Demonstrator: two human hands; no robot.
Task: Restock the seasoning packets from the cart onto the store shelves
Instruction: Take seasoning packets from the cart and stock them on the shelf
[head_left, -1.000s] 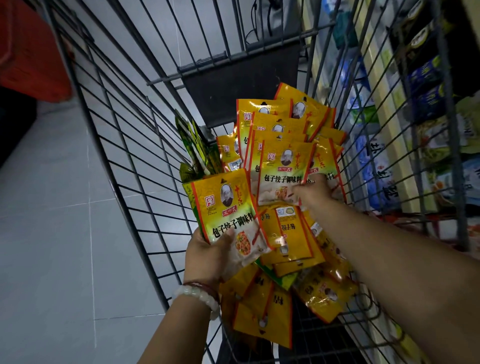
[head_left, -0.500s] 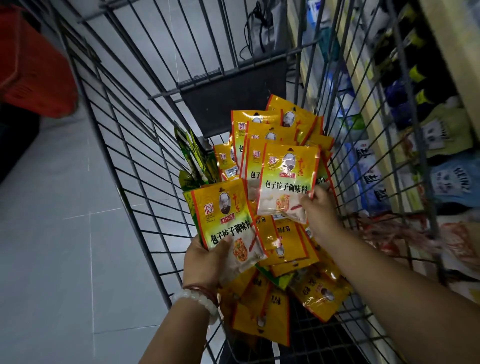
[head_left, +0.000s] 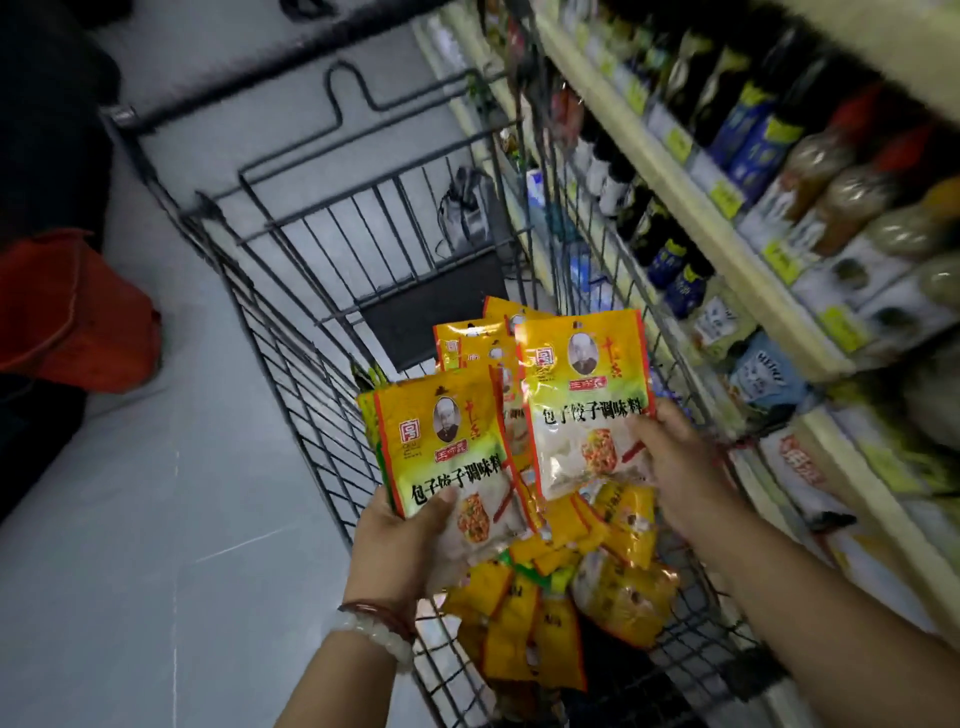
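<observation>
Over the cart (head_left: 291, 332), the left hand (head_left: 400, 545) grips a packet (head_left: 447, 447) and the right hand (head_left: 675, 462) pinches another packet (head_left: 584, 405) — neither is on the shelves (head_left: 727, 228) yet, and a pile (head_left: 571, 597) remains below, so most restocking looks left.

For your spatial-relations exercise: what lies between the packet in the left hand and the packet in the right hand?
In the head view, other yellow seasoning packets show in the gap between the left-hand packet and the right-hand packet.
</observation>
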